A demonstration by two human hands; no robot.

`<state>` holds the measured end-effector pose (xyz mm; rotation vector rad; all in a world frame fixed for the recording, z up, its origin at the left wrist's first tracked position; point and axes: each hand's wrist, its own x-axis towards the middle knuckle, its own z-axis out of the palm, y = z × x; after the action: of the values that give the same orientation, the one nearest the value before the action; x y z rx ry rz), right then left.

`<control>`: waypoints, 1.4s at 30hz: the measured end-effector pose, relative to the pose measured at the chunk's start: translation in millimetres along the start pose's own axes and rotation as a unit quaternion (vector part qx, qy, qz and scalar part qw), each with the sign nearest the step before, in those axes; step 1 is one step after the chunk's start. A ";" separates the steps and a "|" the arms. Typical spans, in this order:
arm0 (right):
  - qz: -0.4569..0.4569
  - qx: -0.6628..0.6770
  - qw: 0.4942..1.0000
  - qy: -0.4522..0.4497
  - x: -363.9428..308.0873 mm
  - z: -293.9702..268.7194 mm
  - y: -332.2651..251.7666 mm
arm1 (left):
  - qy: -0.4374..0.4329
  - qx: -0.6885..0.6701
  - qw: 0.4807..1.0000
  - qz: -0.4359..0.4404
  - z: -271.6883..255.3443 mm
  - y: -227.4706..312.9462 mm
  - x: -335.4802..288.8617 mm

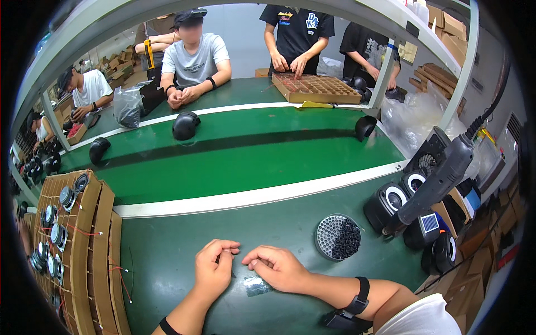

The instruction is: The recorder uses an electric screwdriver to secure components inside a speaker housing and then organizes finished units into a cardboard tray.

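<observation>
"Over the near desk (167, 240), the left hand (215, 265) and the right hand (281, 269) face each other, fingertips near but apart!"

"And the grip on each side?"

"Narrow on the left, fingers curled, thumb close to the index finger. Narrow on the right too, the thumb tucked under bent fingers. Whether either one pinches something small, I cannot tell."

"Now what's that shiny spot?"

"A clear patch (257, 286), flat on the desk, just beside the right hand on its near side."

"Out past that hand, to the right, a round dish (325, 233)!"

"Yes, with small black pieces (347, 240) heaped in its right part, while the left part shows a floor full of round dimples. Further right, a dark corded tool (446, 170) slants down beside black speaker housings (381, 206) with white rings."

"Over on the left?"

"A cardboard tray (88, 223) with round speakers (57, 234) and thin red wires. Beyond the desk, the green belt (240, 167) carries black rounded shells (186, 125), and across it a co-worker (195, 61) sits, hands together."
</observation>
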<state>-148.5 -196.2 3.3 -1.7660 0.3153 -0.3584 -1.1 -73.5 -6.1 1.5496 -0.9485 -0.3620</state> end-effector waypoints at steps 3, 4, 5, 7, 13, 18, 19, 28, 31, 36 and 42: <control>-0.004 0.000 1.000 0.002 -0.8 0.4 0.4 | -0.004 0.005 1.000 -0.002 -0.2 -0.1 -0.6; -0.003 0.001 1.000 0.002 -0.8 0.2 0.5 | -0.004 0.005 1.000 -0.002 0.1 0.2 -0.8; -0.008 -0.005 1.000 0.002 -0.8 0.1 0.5 | -0.003 0.005 1.000 -0.003 0.4 0.6 -0.9; -0.012 -0.012 1.000 0.005 -1.4 0.2 0.0 | -0.005 0.004 1.000 -0.003 0.8 1.3 -1.0; 0.009 -0.024 1.000 -0.014 -1.1 -1.3 0.9 | -0.004 0.010 1.000 0.008 0.3 2.3 -0.5; -0.007 -0.016 1.000 -0.012 -1.6 0.2 5.2 | -0.013 0.017 1.000 0.000 -0.3 2.1 -1.6; -0.006 -0.015 1.000 -0.012 -1.7 -0.1 3.4 | -0.013 0.017 1.000 0.000 -0.6 1.6 -1.9; -0.023 -0.016 1.000 0.005 -0.2 -0.9 1.5 | -0.017 0.011 1.000 -0.012 1.5 2.0 0.4; -0.014 -0.004 1.000 0.001 1.5 -2.1 4.3 | -0.017 0.011 1.000 -0.009 2.4 0.0 2.3; -0.001 0.015 1.000 0.003 -1.4 4.4 14.4 | -0.015 0.040 0.999 0.025 0.3 1.5 2.6; 0.027 -0.031 0.998 -0.043 -0.5 6.3 6.1 | 0.013 0.028 0.999 0.011 -3.0 -4.1 -4.6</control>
<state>-146.5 -191.7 -4.0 -1.8249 0.3144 -0.2348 -0.4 -68.3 -10.6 1.5906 -0.9606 -0.3010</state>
